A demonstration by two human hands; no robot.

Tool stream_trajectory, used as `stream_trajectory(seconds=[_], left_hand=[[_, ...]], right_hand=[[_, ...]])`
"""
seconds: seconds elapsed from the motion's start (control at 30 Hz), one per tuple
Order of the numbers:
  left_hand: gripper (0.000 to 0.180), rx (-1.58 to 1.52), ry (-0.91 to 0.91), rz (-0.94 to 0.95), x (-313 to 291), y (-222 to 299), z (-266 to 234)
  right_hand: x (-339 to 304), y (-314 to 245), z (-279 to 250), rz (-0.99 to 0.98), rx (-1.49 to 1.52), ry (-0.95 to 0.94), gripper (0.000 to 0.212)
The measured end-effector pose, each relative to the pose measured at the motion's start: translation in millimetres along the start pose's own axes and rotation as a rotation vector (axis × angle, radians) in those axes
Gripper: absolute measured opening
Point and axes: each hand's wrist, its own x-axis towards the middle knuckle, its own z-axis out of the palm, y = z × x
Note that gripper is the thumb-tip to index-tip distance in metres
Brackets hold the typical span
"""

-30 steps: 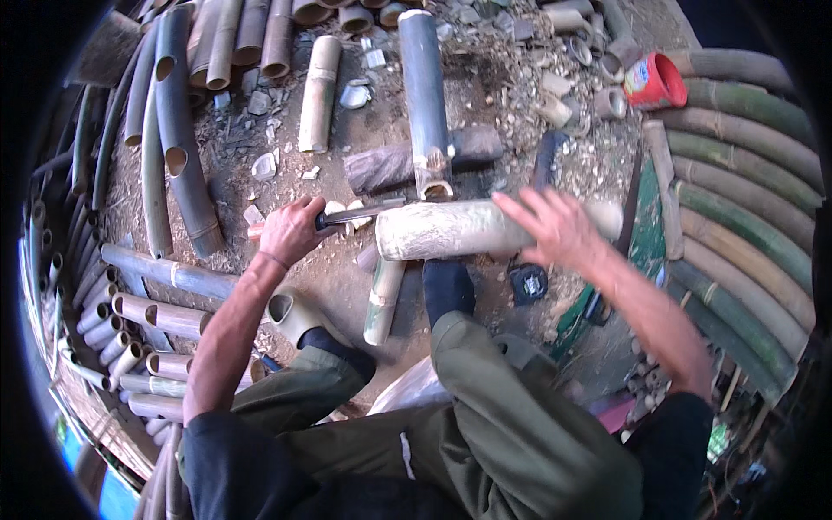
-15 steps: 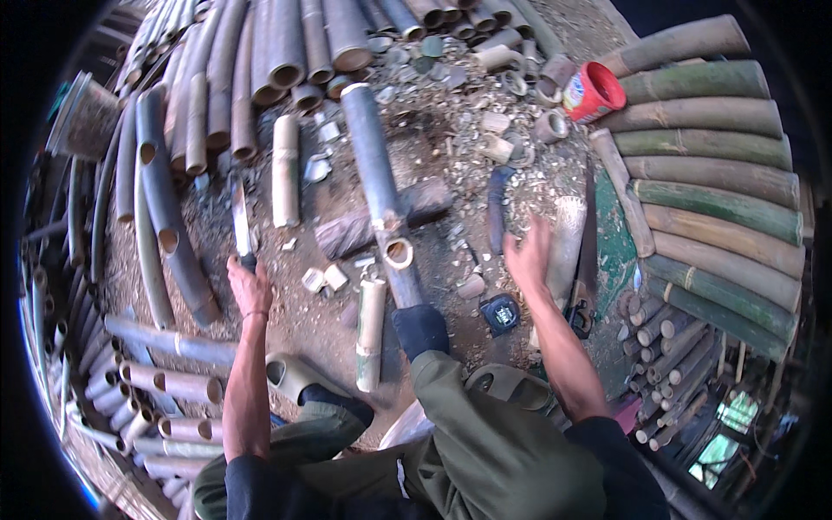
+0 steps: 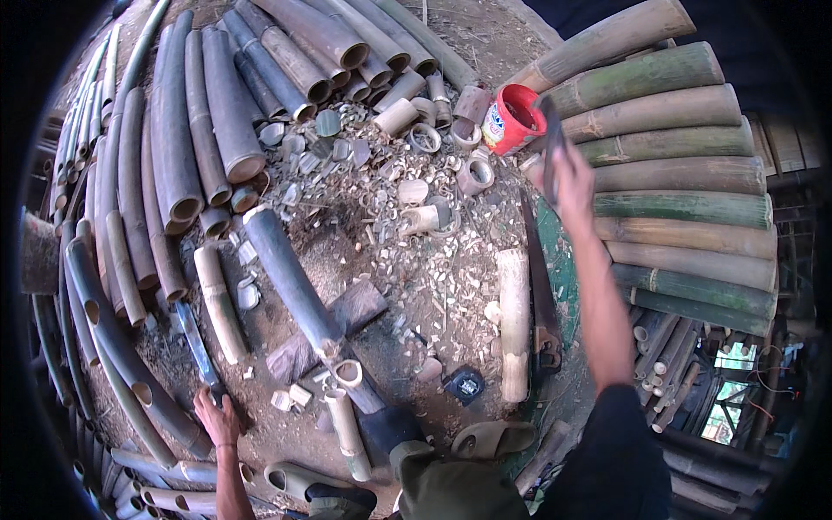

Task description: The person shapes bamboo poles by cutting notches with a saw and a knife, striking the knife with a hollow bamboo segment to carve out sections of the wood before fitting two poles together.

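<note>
My left hand is closed around the dark handle of a long-bladed knife, its blade pointing away along the ground. My right hand grips a dark, slightly curved bar upright, just beside a red plastic tub. What the bar is made of I cannot make out. Between my hands, a grey bamboo pole with a cut opening rests across a short log. My dark-covered foot presses on its near end.
A handsaw and a pale bamboo length lie on the right. A black tape measure sits near my feet. Bamboo poles are stacked far left, with more bamboo at right. Chips and offcuts cover the ground.
My right hand has picked up the dark bar from the ground and carried it forward to the red tub. My left hand still holds the knife. The view has shifted forward and right.
</note>
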Motion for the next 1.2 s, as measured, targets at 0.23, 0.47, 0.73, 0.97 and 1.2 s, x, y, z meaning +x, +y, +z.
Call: stream_trajectory(seconds=[0.23,0.47,0.73,0.97,1.2], left_hand=[[0.046,-0.052,-0.1,-0.019,-19,22,-12],[0.034,-0.176,-0.181,0.204,-36,107,-42],[0.06,-1.266,-1.212,-0.164,-88,237,-61],[0.073,-2.196,-1.186,-0.43,-168,322,3],[0.055,-2.289,-0.963,-1.38,-112,353,9]], right_hand=[[185,55,-3,0.644,-0.135,-0.07,0.023],[174,76,-30,0.587,0.035,-0.097,0.028],[-90,-62,16,0.464,0.311,-0.668,0.053],[-200,-90,104,-0.255,-0.587,-1.507,0.04],[-214,-78,162,-0.869,-1.057,-1.63,0.041]])
